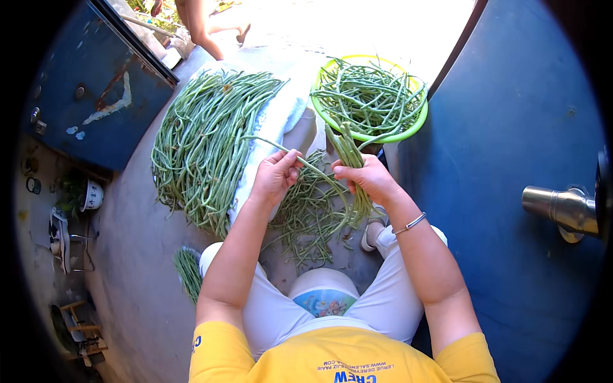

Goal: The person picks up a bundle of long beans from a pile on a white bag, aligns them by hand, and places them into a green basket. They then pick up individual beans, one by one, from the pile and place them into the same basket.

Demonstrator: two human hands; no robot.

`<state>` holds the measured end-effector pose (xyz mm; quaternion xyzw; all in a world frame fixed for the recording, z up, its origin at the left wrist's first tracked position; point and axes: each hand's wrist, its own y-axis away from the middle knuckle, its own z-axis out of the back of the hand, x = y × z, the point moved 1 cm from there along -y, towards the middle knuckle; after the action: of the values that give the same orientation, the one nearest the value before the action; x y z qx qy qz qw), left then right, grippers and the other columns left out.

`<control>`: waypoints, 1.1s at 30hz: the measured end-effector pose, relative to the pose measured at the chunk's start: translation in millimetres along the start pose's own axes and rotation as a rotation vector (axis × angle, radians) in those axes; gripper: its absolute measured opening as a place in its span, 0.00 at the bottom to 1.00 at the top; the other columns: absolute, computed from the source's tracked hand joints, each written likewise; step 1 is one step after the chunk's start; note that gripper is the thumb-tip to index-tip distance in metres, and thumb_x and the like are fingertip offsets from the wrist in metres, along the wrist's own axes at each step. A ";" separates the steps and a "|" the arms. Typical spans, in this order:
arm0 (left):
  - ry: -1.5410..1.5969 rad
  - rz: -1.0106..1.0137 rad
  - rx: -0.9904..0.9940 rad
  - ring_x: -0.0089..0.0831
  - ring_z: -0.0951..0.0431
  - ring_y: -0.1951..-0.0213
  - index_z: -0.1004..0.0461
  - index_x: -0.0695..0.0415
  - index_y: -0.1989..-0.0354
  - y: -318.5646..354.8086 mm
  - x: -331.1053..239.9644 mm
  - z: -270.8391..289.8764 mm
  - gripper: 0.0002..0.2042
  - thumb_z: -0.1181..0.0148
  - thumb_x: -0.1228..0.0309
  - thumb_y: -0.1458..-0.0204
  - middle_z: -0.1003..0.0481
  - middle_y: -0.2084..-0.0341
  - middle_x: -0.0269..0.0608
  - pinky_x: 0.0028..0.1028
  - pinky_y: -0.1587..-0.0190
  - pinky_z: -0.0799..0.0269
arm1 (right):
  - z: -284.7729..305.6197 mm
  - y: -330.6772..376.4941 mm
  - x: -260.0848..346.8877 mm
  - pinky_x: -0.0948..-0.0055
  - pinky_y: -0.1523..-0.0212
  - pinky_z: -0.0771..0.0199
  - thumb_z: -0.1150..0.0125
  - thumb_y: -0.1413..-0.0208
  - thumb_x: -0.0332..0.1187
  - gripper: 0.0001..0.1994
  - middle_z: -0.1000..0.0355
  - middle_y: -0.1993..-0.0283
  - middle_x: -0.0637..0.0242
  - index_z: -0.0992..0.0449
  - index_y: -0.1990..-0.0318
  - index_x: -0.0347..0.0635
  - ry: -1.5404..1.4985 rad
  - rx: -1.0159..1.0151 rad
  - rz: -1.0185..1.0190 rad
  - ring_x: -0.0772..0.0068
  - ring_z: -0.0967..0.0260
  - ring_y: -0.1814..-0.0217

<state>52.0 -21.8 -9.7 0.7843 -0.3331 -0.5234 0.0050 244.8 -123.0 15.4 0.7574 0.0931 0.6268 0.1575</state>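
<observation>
My right hand [365, 177] is wrapped round a bunch of long green beans [349, 153], which sticks up above the fist and hangs below it. Between the thumb and fingers of my left hand [276, 174] is pinched a single long bean [306, 165], slanting from upper left toward the bunch. Just beyond my left hand lies a large pile of long beans [204, 134] on a white cloth [258, 150]. Past my right hand stands a yellow-green basin [423, 118] heaped with more beans [370, 96]. Loose beans and pieces [306, 223] litter the floor below my hands.
I sit with a small bundle of beans [188, 273] on the floor by my left knee. Blue metal doors [504, 159] flank the doorway, one bearing a metal handle [559, 209]. A potted plant [92, 195] stands at left. Another person's leg [203, 32] shows outside.
</observation>
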 end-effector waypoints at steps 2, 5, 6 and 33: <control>0.046 0.019 0.017 0.17 0.32 0.82 0.28 0.60 0.69 6.2 1.4 -2.8 0.07 0.45 0.69 0.47 0.26 0.78 0.36 0.15 0.81 0.37 | -6.7 -1.8 -6.5 0.82 0.82 0.42 0.37 0.53 0.31 0.09 0.33 0.78 0.72 0.25 0.66 0.37 0.058 0.007 0.023 0.84 0.41 0.82; 0.075 0.005 0.026 0.18 0.31 0.82 0.30 0.60 0.70 16.1 2.3 -1.9 0.06 0.45 0.70 0.48 0.26 0.78 0.38 0.15 0.80 0.36 | -20.5 -4.0 -12.0 0.82 0.81 0.42 0.35 0.55 0.29 0.08 0.34 0.79 0.74 0.25 0.68 0.38 0.110 0.040 0.040 0.86 0.41 0.81; 0.056 -0.006 0.030 0.18 0.31 0.81 0.30 0.59 0.70 17.2 3.7 -0.4 0.06 0.45 0.70 0.48 0.26 0.78 0.38 0.15 0.80 0.36 | -23.7 -3.2 -11.1 0.82 0.81 0.41 0.35 0.55 0.30 0.07 0.33 0.79 0.74 0.25 0.69 0.38 0.158 0.039 0.052 0.86 0.41 0.81; -0.931 -0.620 -0.748 0.22 0.35 0.77 0.41 0.63 0.46 26.4 -53.6 90.2 0.27 0.41 0.77 0.57 0.34 0.80 0.33 0.24 0.71 0.35 | -26.5 -23.6 1.4 0.81 0.78 0.33 0.38 0.51 0.30 0.08 0.33 0.75 0.72 0.31 0.65 0.42 -0.411 -0.028 0.051 0.81 0.35 0.79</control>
<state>-48.3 16.7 2.8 0.4815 0.1440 -0.8643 -0.0182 220.5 -97.3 12.6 0.8692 0.0311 0.4640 0.1679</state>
